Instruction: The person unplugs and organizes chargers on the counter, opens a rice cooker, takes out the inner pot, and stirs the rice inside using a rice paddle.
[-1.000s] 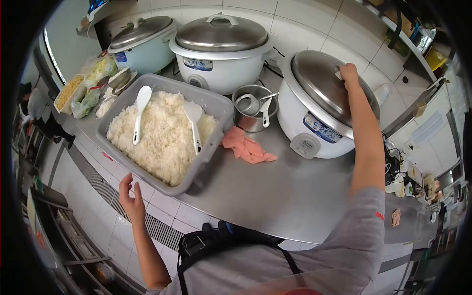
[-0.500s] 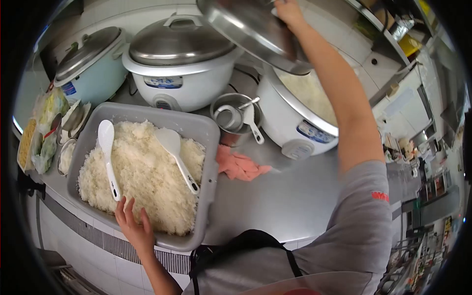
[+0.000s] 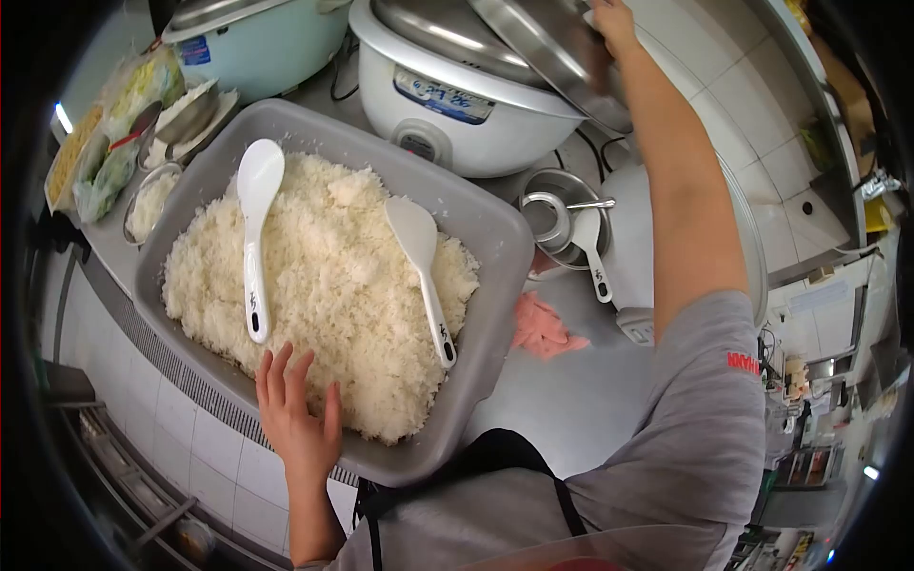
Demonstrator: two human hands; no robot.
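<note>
A grey tub (image 3: 514,238) holds a heap of white rice (image 3: 333,266). On the rice lie two white paddles, one at the left (image 3: 255,238) and one at the right (image 3: 419,252). My left hand (image 3: 297,404) is over the tub's near edge, fingers spread, with nothing in it. My right hand (image 3: 612,21), at the top of the view, is closed on a tilted steel lid (image 3: 562,57); its fingertips are partly hidden. The lid overlaps the covered middle cooker (image 3: 457,100) in view. My right arm hides part of the right cooker (image 3: 633,219).
A pale green cooker (image 3: 267,52) stands at the back left. Right of the tub are a steel pot (image 3: 557,209) with a ladle and a white paddle (image 3: 592,257), and a pink cloth (image 3: 545,328). Bagged food (image 3: 100,176) and bowls (image 3: 152,205) lie at the left.
The view has shifted left and closer to the tub. The lid in my right hand now appears nearer the middle cooker. My left hand remains spread at the tub's near edge.
</note>
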